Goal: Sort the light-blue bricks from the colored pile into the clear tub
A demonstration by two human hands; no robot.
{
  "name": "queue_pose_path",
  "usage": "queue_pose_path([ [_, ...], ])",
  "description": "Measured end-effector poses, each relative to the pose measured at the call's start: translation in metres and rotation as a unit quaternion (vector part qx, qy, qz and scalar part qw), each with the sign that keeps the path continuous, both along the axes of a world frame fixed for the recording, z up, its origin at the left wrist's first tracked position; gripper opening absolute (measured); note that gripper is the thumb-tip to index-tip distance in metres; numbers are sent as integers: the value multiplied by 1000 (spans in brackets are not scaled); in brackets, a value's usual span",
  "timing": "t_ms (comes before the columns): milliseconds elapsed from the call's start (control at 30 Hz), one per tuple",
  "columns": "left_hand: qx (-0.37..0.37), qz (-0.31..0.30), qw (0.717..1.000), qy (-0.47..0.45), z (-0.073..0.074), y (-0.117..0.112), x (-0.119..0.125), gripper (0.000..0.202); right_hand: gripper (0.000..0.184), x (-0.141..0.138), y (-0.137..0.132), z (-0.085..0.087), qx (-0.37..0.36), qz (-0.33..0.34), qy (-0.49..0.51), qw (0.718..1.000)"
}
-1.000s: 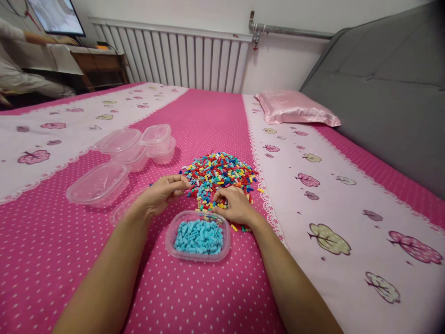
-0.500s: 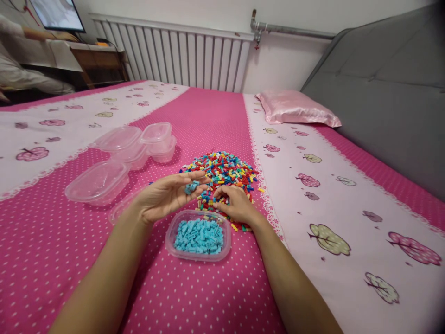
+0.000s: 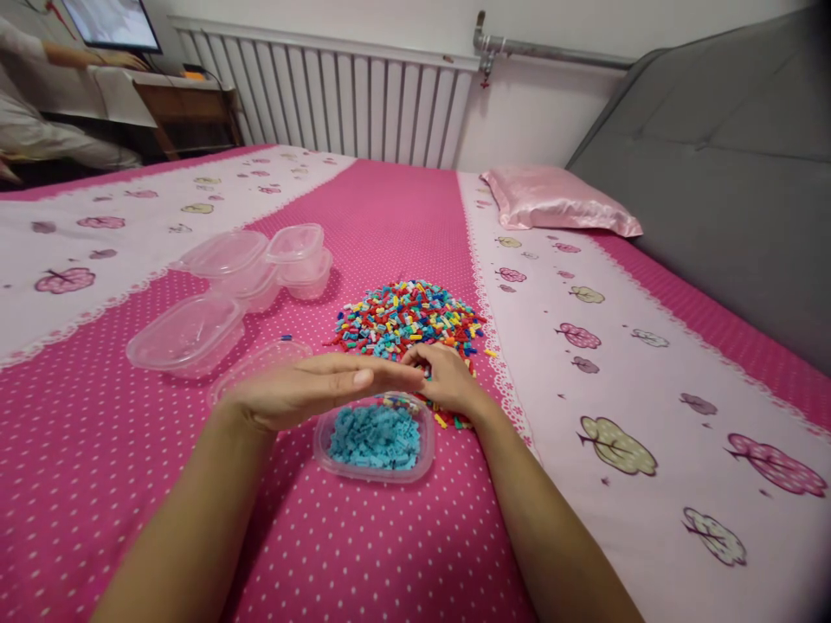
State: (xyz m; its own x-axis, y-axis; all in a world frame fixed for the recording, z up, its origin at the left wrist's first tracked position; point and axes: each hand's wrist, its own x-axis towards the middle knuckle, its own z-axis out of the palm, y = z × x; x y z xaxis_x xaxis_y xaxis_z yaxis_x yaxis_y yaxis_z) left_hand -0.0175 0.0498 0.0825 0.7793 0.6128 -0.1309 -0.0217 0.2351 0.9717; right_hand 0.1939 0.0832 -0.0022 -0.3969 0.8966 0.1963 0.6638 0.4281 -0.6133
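A heap of small bricks in many colours [image 3: 409, 316] lies on the pink dotted bedsheet [image 3: 389, 554]. In front of it stands a clear plastic tub [image 3: 320, 450] filled with light-blue bricks [image 3: 373, 437]. My left hand [image 3: 312, 389] hovers just over the tub's far left rim, fingers stretched out flat and together, palm turned down. My right hand [image 3: 447, 381] rests at the near edge of the heap, beside the tub, with its fingertips pinched together among the bricks. What they pinch is hidden.
Several empty clear tubs [image 3: 188, 333] and a stack [image 3: 299, 251] sit to the left, with a flat lid [image 3: 260, 356] behind my left hand. A pink pillow [image 3: 558, 203] lies by the grey headboard [image 3: 714, 173]. Another person [image 3: 39, 138] sits at a desk, far left.
My left hand, first closed at the heap, opened palm up with blue bricks in it, then swung right and turned over above the tub. My right hand stayed at the heap's edge.
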Motion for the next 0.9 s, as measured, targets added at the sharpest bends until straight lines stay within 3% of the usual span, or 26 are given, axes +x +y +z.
queue_pose_path([
  [133, -3, 28, 1000, -10, -1, 7, -8, 48, 15, 0, 0, -1, 0, -5, 3, 1000],
  [200, -10, 111, 993, -39, -5, 16, -13, 42, 17, 0, 0, -2, -2, -8, 6, 1000],
  [267, -9, 233, 971, -54, -12, 27, -17, 33, 16, 0, 1, -3, -5, -10, 9, 1000],
  [367, 34, 397, 917, 17, -24, 41, -19, 29, 15, 1, 1, -4, -11, -11, 17, 1000],
  [433, 88, 451, 885, 77, -32, 46, -18, 32, 16, 3, 1, -3, -19, -8, 21, 1000],
  [533, 144, 460, 865, 137, -40, 50, -16, 36, 18, 9, -2, 1, -44, 17, 23, 999],
  [733, 204, 435, 858, 184, -49, 55, -18, 35, 13, 18, -6, 15, -75, 35, 66, 994],
  [800, 228, 427, 855, 187, -53, 58, -20, 31, 13, 21, -3, 15, -40, 3, 101, 994],
  [900, 261, 430, 844, 185, -59, 62, -18, 25, 14, 27, 6, 6, 26, -127, 139, 982],
])
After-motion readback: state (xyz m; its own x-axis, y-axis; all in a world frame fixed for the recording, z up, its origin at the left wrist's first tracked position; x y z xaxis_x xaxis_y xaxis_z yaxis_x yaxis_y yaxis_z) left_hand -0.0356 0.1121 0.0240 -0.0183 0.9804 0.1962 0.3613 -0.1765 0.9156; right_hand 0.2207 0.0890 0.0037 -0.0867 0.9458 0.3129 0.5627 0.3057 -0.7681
